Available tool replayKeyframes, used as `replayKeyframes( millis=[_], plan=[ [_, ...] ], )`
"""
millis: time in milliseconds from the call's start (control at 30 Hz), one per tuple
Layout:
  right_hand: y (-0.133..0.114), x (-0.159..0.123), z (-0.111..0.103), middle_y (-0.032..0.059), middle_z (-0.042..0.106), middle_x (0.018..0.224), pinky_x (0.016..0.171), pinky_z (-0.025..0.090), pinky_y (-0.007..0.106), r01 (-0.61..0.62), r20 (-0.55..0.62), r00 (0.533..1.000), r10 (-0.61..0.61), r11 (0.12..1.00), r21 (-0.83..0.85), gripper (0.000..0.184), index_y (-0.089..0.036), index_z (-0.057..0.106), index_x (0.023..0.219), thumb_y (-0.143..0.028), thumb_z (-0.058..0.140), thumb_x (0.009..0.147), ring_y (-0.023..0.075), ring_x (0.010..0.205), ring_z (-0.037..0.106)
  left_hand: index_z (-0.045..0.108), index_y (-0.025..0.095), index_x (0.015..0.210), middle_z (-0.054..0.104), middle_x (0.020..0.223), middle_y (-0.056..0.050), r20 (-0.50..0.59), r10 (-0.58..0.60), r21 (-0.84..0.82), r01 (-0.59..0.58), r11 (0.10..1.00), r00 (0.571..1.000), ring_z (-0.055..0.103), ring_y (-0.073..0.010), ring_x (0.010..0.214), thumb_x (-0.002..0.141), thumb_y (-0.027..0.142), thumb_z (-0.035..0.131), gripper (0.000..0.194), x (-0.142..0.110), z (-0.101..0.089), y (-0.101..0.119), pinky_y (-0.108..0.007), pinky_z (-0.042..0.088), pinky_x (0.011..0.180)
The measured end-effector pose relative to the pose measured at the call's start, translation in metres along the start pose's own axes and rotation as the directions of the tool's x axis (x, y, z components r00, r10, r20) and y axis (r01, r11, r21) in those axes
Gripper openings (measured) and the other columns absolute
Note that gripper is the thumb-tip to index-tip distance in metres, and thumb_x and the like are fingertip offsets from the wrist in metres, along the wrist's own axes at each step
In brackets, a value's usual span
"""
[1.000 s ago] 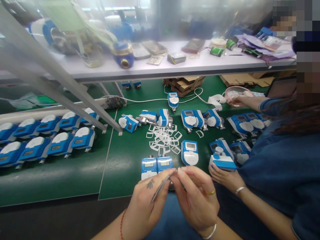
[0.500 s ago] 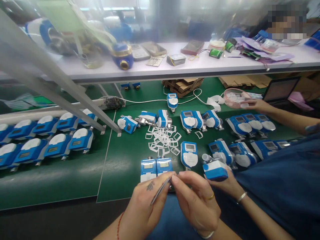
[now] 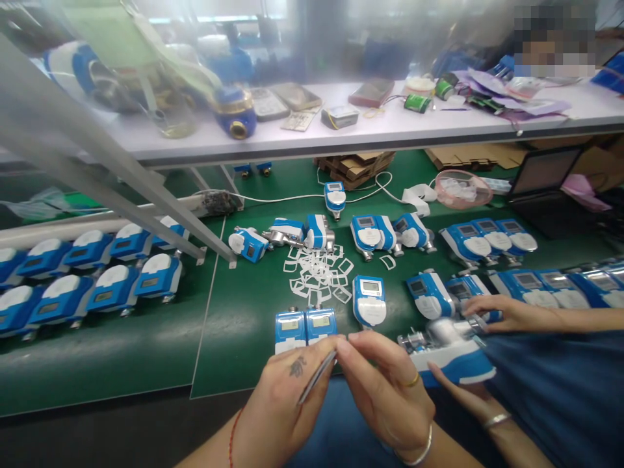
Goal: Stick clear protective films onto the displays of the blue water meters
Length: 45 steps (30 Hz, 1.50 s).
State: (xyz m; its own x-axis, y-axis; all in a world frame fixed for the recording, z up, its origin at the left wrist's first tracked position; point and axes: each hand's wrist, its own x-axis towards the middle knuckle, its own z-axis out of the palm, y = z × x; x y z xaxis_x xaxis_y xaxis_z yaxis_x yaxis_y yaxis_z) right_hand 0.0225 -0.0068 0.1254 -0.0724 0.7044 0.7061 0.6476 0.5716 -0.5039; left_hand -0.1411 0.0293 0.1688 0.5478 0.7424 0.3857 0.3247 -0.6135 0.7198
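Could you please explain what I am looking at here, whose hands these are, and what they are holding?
This is one view from a camera worn on a person's head, looking down at a green table. The two hands at the bottom are the wearer's: the left hand grips thin metal tweezers, and the right hand pinches at their tip; anything held there is too small to see. Blue and white meters and a pile of small white frames lie ahead. At the right, a co-worker's hands hold another meter.
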Motion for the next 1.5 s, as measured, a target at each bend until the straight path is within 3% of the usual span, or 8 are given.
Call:
replayKeyframes(
  millis=[300, 533, 667, 900, 1167, 1300, 1400, 1500],
  plan=[
    [-0.006, -0.003, -0.013, 0.0094, 0.068, 0.104, 0.084, 0.059, 0.025, 0.084, 0.044, 0.996, -0.078, 0.983, -0.16, 0.052, -0.013, 0.043, 0.141, -0.004, 0.053, 0.09, 0.0189, 0.09, 0.069, 0.055, 0.014, 0.123, 0.073, 0.11, -0.011, -0.003, 0.023, 0.028, -0.023, 0.999, 1.0, 0.069, -0.0104, 0.101, 0.097, 0.016, 0.039, 0.031, -0.001, 0.003, 0.001, -0.014, 0.047, 0.094],
    [-0.002, -0.001, -0.011, 0.0094, 0.063, 0.107, 0.098, 0.051, 0.023, 0.13, 0.05, 0.991, -0.125, 0.984, -0.119, 0.052, -0.01, 0.041, 0.142, -0.002, 0.049, 0.091, 0.0181, 0.102, 0.064, 0.054, 0.014, 0.123, 0.074, 0.108, -0.01, -0.032, 0.034, 0.072, -0.031, 0.997, 0.999, 0.07, -0.0102, 0.099, 0.097, 0.016, 0.039, 0.03, 0.001, 0.003, 0.005, -0.013, 0.047, 0.094],
    [-0.006, 0.001, -0.009, 0.0082, 0.066, 0.105, 0.093, 0.053, 0.022, 0.097, 0.015, 0.995, -0.096, 0.988, -0.122, 0.051, -0.012, 0.051, 0.135, 0.001, 0.055, 0.086, 0.0165, 0.094, 0.067, 0.058, 0.013, 0.118, 0.074, 0.107, -0.011, -0.046, 0.018, 0.074, -0.015, 0.997, 0.999, 0.07, -0.0114, 0.098, 0.096, 0.015, 0.041, 0.028, 0.001, 0.002, 0.003, -0.012, 0.048, 0.092],
    [-0.008, 0.02, -0.007, 0.0071, 0.066, 0.092, 0.079, 0.057, 0.02, -0.007, -0.006, 1.0, 0.007, 0.999, 0.039, 0.021, -0.012, 0.066, 0.102, -0.001, 0.059, 0.085, 0.0132, 0.082, 0.067, 0.059, 0.018, 0.12, 0.073, 0.111, -0.008, -0.035, -0.054, 0.005, 0.054, 0.999, 0.998, 0.07, -0.0144, 0.1, 0.092, 0.011, 0.046, 0.032, -0.003, 0.001, 0.003, -0.017, 0.051, 0.09],
    [-0.009, 0.034, -0.006, 0.0076, 0.065, 0.086, 0.071, 0.058, 0.024, -0.081, 0.17, 0.984, 0.058, 0.988, 0.131, 0.013, -0.015, 0.062, 0.097, -0.008, 0.052, 0.091, 0.0156, 0.08, 0.066, 0.063, 0.021, 0.116, 0.074, 0.101, -0.005, -0.015, -0.172, -0.207, 0.165, 0.964, 0.985, 0.071, -0.015, 0.088, 0.092, 0.013, 0.046, 0.031, -0.014, -0.001, -0.004, -0.021, 0.055, 0.082],
    [-0.013, 0.025, 0.007, 0.0146, 0.069, 0.089, 0.069, 0.058, 0.028, 0.178, 0.147, 0.974, -0.174, 0.984, -0.011, 0.018, -0.006, 0.063, 0.102, -0.004, 0.052, 0.088, 0.0198, 0.081, 0.067, 0.068, 0.016, 0.104, 0.072, 0.078, -0.005, -0.082, -0.473, -0.641, 0.317, 0.699, 0.877, 0.068, -0.0171, 0.07, 0.094, 0.039, 0.047, 0.033, -0.029, 0.017, -0.015, -0.025, 0.056, 0.069],
    [-0.018, 0.018, 0.021, 0.0144, 0.071, 0.086, 0.063, 0.055, 0.031, 0.248, 0.23, 0.943, -0.239, 0.969, -0.01, 0.017, -0.006, 0.064, 0.096, -0.005, 0.049, 0.089, 0.0218, 0.077, 0.067, 0.069, 0.013, 0.09, 0.072, 0.078, -0.007, -0.103, -0.727, -0.879, 0.28, 0.386, 0.678, 0.068, -0.0191, 0.073, 0.088, 0.059, 0.046, 0.052, -0.034, 0.031, -0.022, -0.027, 0.054, 0.067],
    [-0.023, 0.009, 0.028, 0.0107, 0.069, 0.079, 0.058, 0.053, 0.03, 0.181, 0.339, 0.92, -0.195, 0.981, 0.072, 0.015, -0.009, 0.063, 0.089, -0.006, 0.049, 0.09, 0.0191, 0.068, 0.063, 0.064, 0.015, 0.084, 0.066, 0.067, -0.004, -0.029, -0.854, -0.97, 0.192, 0.15, 0.52, 0.063, -0.0152, 0.061, 0.086, 0.064, 0.044, 0.053, -0.03, 0.035, -0.031, -0.027, 0.052, 0.06]
  ],
)
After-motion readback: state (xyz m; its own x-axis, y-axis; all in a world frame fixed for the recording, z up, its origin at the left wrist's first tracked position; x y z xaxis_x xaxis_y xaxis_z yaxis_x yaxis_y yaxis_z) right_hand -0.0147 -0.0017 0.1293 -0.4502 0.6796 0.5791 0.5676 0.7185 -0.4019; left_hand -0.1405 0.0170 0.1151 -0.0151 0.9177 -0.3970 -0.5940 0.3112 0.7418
